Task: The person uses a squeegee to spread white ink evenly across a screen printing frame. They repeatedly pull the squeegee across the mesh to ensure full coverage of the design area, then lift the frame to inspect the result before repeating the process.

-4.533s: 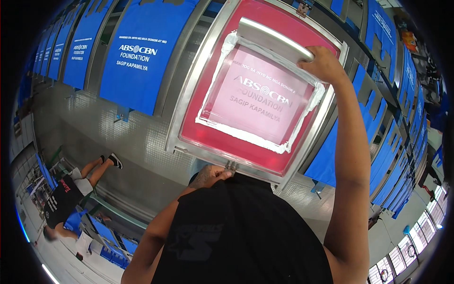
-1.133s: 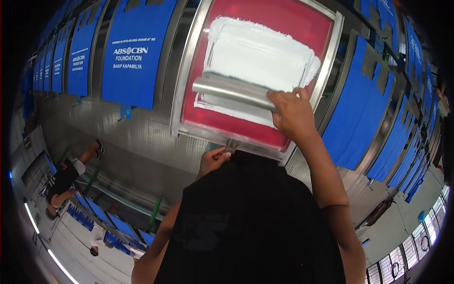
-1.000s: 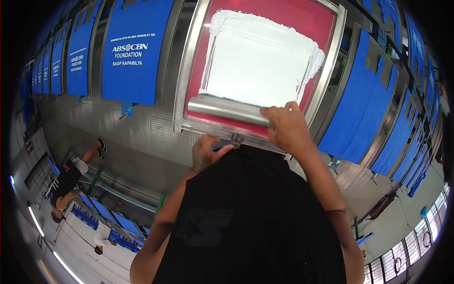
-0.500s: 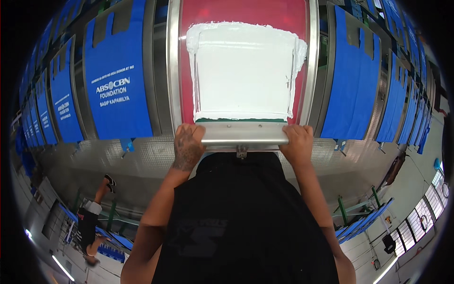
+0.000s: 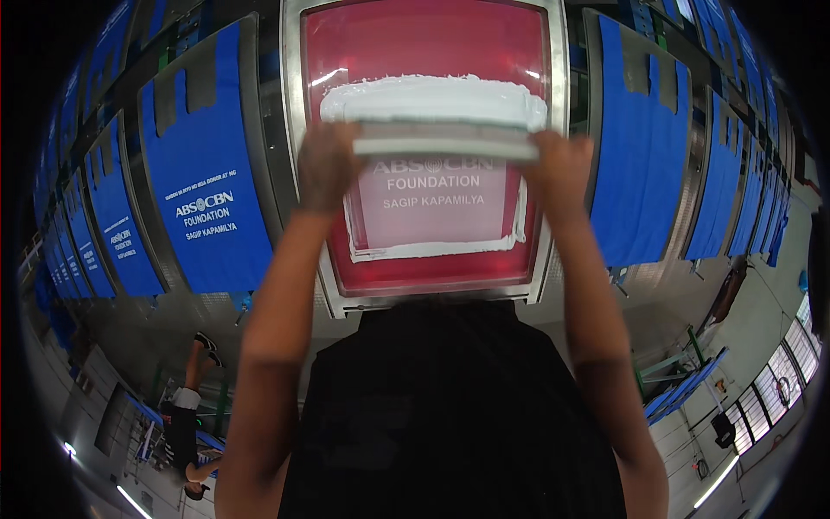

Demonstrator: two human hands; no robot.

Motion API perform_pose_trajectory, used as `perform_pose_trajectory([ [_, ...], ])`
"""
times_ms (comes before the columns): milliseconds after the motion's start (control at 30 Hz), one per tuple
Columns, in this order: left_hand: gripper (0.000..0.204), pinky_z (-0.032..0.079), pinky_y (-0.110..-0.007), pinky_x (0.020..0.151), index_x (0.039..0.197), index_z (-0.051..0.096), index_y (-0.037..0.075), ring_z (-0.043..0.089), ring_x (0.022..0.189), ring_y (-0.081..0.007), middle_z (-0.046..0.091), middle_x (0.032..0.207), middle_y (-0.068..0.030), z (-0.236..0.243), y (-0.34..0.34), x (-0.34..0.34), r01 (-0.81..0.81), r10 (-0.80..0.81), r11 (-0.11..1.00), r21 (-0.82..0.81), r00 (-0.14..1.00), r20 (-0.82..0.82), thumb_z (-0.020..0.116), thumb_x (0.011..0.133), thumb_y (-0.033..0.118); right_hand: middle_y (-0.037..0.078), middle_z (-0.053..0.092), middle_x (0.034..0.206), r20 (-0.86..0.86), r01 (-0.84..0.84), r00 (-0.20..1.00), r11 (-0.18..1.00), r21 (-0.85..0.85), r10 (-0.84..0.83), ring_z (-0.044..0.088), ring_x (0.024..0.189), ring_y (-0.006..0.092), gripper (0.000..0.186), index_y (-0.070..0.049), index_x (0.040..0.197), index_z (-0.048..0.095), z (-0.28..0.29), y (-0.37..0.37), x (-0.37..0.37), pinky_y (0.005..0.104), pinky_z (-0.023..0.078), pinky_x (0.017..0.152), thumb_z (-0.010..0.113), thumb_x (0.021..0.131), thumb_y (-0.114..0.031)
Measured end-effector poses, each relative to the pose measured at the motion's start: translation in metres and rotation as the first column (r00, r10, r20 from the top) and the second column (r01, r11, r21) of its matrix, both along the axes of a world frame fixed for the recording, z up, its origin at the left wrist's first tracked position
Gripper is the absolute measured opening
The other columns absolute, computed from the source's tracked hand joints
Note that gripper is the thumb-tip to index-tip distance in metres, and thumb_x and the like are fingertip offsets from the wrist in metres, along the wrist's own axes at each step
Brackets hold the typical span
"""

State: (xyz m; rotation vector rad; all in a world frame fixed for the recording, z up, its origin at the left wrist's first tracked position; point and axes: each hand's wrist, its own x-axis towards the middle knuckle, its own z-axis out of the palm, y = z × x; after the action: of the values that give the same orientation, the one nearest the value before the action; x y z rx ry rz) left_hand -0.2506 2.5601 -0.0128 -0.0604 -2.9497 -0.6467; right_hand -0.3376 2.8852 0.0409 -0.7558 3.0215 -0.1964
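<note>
A screen-printing frame with a metal rim (image 5: 295,78) and stretched red mesh (image 5: 424,39) lies in front of me. Across the mesh spans a long squeegee (image 5: 445,149), blurred by motion. My left hand (image 5: 327,164) grips its left end, and my right hand (image 5: 564,164) grips its right end; both are closed. Thick white ink (image 5: 424,89) forms a band just beyond the squeegee. On the near side, pale lettering and part of a round emblem show through a thinly coated rectangle (image 5: 432,227), edged with leftover white ink.
Blue cloth pieces with cut-out tops lie on boards in rows; one printed piece (image 5: 194,164) is left of the frame, and one blue piece without visible print (image 5: 644,173) is right of it. Another person (image 5: 183,424) stands at the lower left. Windows (image 5: 782,381) show at right.
Both hands have pushed the squeegee away from me, from the frame's near end to past its middle. White ink that covered the rectangle is scraped thin behind it, revealing the lettering.
</note>
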Motion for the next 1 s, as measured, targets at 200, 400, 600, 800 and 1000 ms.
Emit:
perform_pose_trajectory([
  [200, 0.031, 0.050, -0.041, 0.085, 0.096, 0.072, 0.009, 0.065, 0.092, -0.0323, 0.069, 0.095, -0.0124, 0.021, -0.025, -0.001, 0.075, -0.080, 0.997, 0.027, 0.921, 0.381, 0.079, 0.078, 0.033, 0.009, 0.069, 0.077, 0.016, -0.112, 0.994, 0.991, 0.073, 0.111, 0.066, 0.072, 0.0278, 0.022, -0.011, 0.084, 0.071, 0.042, -0.003, 0.003, 0.0412, 0.041, 0.083, 0.077, 0.066, -0.022],
  [400, 0.030, 0.047, -0.047, 0.087, 0.095, 0.069, 0.005, 0.060, 0.091, -0.0298, 0.063, 0.095, -0.0116, 0.050, 0.040, 0.181, 0.050, -0.074, 0.992, 0.116, 0.973, 0.218, 0.073, 0.068, 0.016, 0.005, 0.063, 0.083, 0.223, 0.046, 0.974, 0.998, -0.031, -0.038, 0.061, 0.085, 0.0239, 0.028, -0.010, 0.088, 0.064, 0.033, 0.028, 0.160, 0.0474, 0.038, 0.083, 0.072, 0.061, -0.005],
  [600, 0.042, 0.047, -0.046, 0.092, 0.098, 0.070, 0.004, 0.063, 0.093, -0.0342, 0.068, 0.099, -0.0122, 0.005, 0.000, 0.037, -0.024, 0.023, 0.999, 0.029, 0.999, 0.041, 0.087, 0.063, 0.021, 0.008, 0.069, 0.080, 0.070, 0.040, 0.997, 0.999, 0.028, -0.042, 0.065, 0.076, 0.0281, 0.025, -0.011, 0.086, 0.071, -0.006, -0.001, 0.023, 0.0423, 0.040, 0.084, 0.079, 0.062, -0.013],
  [800, 0.025, 0.053, -0.042, 0.072, 0.083, 0.071, 0.008, 0.067, 0.075, -0.0326, 0.069, 0.081, -0.0126, 0.017, -0.032, -0.017, 0.078, -0.096, 0.991, 0.112, 0.982, 0.163, 0.085, 0.070, 0.024, 0.008, 0.070, 0.076, 0.107, -0.062, 0.993, 0.996, 0.066, 0.055, 0.064, 0.071, 0.0285, 0.023, -0.009, 0.085, 0.072, 0.023, -0.012, -0.019, 0.0430, 0.041, 0.083, 0.078, 0.064, -0.012],
  [1000, 0.024, 0.048, -0.045, 0.081, 0.094, 0.069, 0.002, 0.060, 0.089, -0.0292, 0.062, 0.088, -0.0111, 0.049, 0.038, 0.176, 0.062, -0.074, 0.991, 0.115, 0.992, 0.102, 0.072, 0.072, 0.012, 0.003, 0.068, 0.091, 0.250, 0.030, 0.968, 0.999, 0.017, -0.034, 0.065, 0.091, 0.0216, 0.033, -0.011, 0.091, 0.067, 0.040, 0.027, 0.151, 0.0475, 0.040, 0.089, 0.080, 0.060, -0.009],
])
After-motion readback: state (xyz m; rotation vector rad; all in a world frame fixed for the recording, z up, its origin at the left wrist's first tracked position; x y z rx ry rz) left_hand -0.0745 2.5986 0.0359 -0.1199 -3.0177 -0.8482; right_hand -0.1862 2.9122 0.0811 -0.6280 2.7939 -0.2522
